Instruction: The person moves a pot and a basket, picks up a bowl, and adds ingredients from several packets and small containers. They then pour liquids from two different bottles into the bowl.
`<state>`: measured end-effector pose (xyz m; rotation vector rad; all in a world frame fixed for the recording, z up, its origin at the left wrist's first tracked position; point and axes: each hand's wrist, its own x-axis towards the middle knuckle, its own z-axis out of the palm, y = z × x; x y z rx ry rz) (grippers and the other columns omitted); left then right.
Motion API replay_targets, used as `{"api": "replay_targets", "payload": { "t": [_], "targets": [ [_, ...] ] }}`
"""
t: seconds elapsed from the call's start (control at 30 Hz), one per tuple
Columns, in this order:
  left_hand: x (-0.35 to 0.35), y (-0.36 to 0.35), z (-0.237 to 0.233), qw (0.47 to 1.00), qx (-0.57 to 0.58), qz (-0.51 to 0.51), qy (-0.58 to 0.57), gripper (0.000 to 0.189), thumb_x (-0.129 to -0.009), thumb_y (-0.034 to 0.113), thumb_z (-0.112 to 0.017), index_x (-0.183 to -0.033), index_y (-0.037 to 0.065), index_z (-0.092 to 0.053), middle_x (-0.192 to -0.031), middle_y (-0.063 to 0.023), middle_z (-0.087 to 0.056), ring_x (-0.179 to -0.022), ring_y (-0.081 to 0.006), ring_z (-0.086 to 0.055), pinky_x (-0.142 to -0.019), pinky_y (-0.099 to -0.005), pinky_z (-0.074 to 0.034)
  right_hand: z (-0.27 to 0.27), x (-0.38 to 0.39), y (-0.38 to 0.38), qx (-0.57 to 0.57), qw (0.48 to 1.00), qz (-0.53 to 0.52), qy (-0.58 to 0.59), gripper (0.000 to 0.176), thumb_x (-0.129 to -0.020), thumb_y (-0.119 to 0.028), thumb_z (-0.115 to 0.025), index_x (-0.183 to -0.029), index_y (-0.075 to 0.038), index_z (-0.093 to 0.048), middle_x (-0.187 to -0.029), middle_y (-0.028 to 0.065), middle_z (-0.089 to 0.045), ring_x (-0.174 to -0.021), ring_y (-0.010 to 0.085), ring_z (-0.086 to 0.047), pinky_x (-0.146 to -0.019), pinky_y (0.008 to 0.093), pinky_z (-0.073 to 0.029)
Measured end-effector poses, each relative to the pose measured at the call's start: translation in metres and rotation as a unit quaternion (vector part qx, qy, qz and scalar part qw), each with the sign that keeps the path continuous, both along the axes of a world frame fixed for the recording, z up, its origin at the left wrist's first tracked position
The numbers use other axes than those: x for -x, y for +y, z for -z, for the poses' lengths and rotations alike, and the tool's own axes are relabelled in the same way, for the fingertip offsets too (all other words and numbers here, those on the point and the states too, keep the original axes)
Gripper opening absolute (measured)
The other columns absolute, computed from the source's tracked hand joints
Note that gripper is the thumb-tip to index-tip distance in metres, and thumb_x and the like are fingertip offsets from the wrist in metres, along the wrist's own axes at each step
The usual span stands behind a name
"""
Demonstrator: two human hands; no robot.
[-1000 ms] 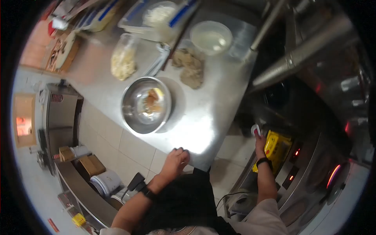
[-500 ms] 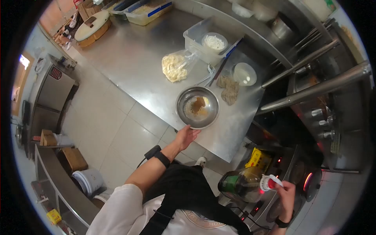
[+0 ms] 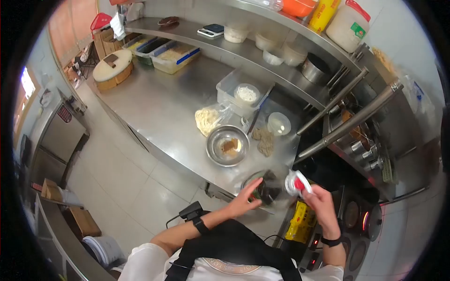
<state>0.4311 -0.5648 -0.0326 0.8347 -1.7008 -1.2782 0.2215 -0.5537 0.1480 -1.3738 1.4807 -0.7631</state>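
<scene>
My right hand [image 3: 321, 206] grips a large clear plastic bottle [image 3: 274, 189] of dark liquid at its white handle, beside the red and white cap. The bottle is tilted nearly onto its side over the table's front corner, its base toward my left hand. At that base, my left hand [image 3: 241, 201] has its thumb and fingers apart, fingertips overlapping the bottle in this view. Just beyond stands a steel mixing bowl [image 3: 214, 152] with brown and pale yellow powders [image 3: 230, 146] in the bottom.
Behind the bowl are a bag of pale dough-like food [image 3: 206, 121], a clear tub [image 3: 225, 96], a small bowl [image 3: 280, 124] and a brown cloth [image 3: 264, 143]. A metal rail [image 3: 347, 122] runs at right. Near my right arm is a hob [image 3: 351, 213] with a glowing red ring.
The bottle has come up from beside the hob to the table corner in my right hand. My left hand has left the bowl's rim and moved right to the bottle.
</scene>
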Motion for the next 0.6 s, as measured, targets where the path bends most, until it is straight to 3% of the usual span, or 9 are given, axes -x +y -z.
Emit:
{"api": "replay_targets", "payload": {
  "t": [0.07, 0.13, 0.17, 0.2, 0.23, 0.27, 0.37, 0.47, 0.6],
  "targets": [
    [0.003, 0.006, -0.012, 0.998, 0.037, -0.029, -0.035, 0.081, -0.073, 0.011, -0.059, -0.135, 0.006, -0.008, -0.138, -0.0203, -0.011, -0.129, -0.0327, -0.011, -0.103, -0.0363, -0.014, -0.004, -0.018, -0.01, 0.013, 0.999, -0.037, -0.005, 0.01, -0.081, -0.008, -0.051, -0.082, -0.001, -0.058, -0.059, -0.0019, -0.049, -0.057, 0.0062, -0.046, -0.05, 0.0204, -0.034],
    [-0.001, 0.005, -0.016, 0.999, 0.015, 0.002, -0.041, 0.084, -0.072, 0.009, -0.06, -0.135, 0.005, -0.004, -0.138, -0.0209, -0.008, -0.129, -0.0327, -0.008, -0.103, -0.0362, -0.014, -0.003, -0.015, -0.026, 0.021, 0.997, -0.071, -0.01, 0.01, -0.081, -0.008, -0.052, -0.084, -0.001, -0.058, -0.058, 0.0, -0.05, -0.061, 0.0094, -0.05, -0.054, 0.0228, -0.038],
    [-0.003, 0.003, -0.017, 0.999, -0.001, 0.025, -0.044, 0.087, -0.072, 0.008, -0.06, -0.135, 0.005, -0.001, -0.138, -0.0215, -0.006, -0.13, -0.0327, -0.005, -0.104, -0.0362, -0.013, 0.004, -0.007, -0.039, 0.171, 0.974, -0.123, 0.078, 0.011, -0.08, -0.009, -0.053, -0.086, -0.002, -0.058, -0.061, 0.0033, -0.051, -0.062, 0.0141, -0.053, -0.055, 0.025, -0.04],
    [-0.003, 0.003, -0.017, 0.998, -0.001, 0.028, -0.05, 0.087, -0.072, 0.008, -0.06, -0.135, 0.005, -0.001, -0.138, -0.0215, -0.006, -0.13, -0.0327, -0.005, -0.104, -0.0362, -0.013, 0.004, -0.005, -0.049, 0.316, 0.919, -0.17, 0.164, 0.013, -0.079, -0.01, -0.054, -0.088, -0.002, -0.058, -0.063, 0.0065, -0.052, -0.063, 0.0188, -0.055, -0.057, 0.0272, -0.042],
    [-0.002, 0.004, -0.017, 0.998, 0.004, 0.03, -0.055, 0.088, -0.072, 0.007, -0.061, -0.135, 0.005, 0.001, -0.139, -0.0215, -0.004, -0.13, -0.0327, -0.004, -0.104, -0.0361, -0.012, -0.009, -0.01, -0.047, 0.307, 0.901, -0.116, 0.284, 0.019, -0.078, -0.019, -0.057, -0.09, -0.004, -0.057, -0.07, 0.0114, -0.053, -0.066, 0.0259, -0.056, -0.057, 0.031, -0.044],
    [-0.001, 0.003, -0.018, 0.998, 0.013, 0.029, -0.059, 0.09, -0.071, 0.006, -0.061, -0.135, 0.006, 0.003, -0.139, -0.0214, -0.003, -0.13, -0.0327, -0.002, -0.104, -0.036, -0.011, -0.005, -0.012, -0.048, 0.31, 0.901, -0.114, 0.28, 0.019, -0.078, -0.019, -0.057, -0.09, -0.004, -0.057, -0.07, 0.0114, -0.053, -0.066, 0.0259, -0.056, -0.057, 0.031, -0.044],
    [0.001, 0.004, -0.016, 0.997, 0.013, 0.026, -0.073, 0.089, -0.072, 0.006, -0.06, -0.135, 0.006, 0.003, -0.138, -0.0222, -0.002, -0.13, -0.033, -0.001, -0.104, -0.0361, -0.011, 0.002, -0.018, -0.054, 0.297, 0.832, -0.135, 0.449, 0.037, -0.07, -0.039, -0.062, -0.083, -0.006, -0.05, -0.073, 0.0115, -0.056, -0.067, 0.0278, -0.058, -0.054, 0.0377, -0.046],
    [0.003, 0.003, -0.016, 0.997, 0.012, 0.023, -0.066, 0.088, -0.073, 0.006, -0.06, -0.135, 0.006, 0.003, -0.138, -0.0229, -0.002, -0.13, -0.0332, -0.002, -0.104, -0.0363, -0.012, 0.004, -0.023, -0.058, 0.305, 0.781, -0.149, 0.524, 0.036, -0.071, -0.039, -0.062, -0.078, -0.006, -0.048, -0.067, 0.0104, -0.056, -0.062, 0.0274, -0.059, -0.049, 0.0357, -0.046],
    [0.004, 0.003, -0.015, 0.996, 0.021, 0.011, -0.085, 0.088, -0.072, 0.007, -0.06, -0.135, 0.006, 0.002, -0.138, -0.0229, -0.003, -0.13, -0.0334, -0.003, -0.104, -0.0361, -0.014, 0.005, -0.021, -0.065, 0.262, 0.777, -0.167, 0.548, 0.033, -0.07, -0.036, -0.063, -0.078, -0.007, -0.049, -0.067, 0.0097, -0.055, -0.062, 0.0268, -0.058, -0.05, 0.0352, -0.047]
  ]
}}
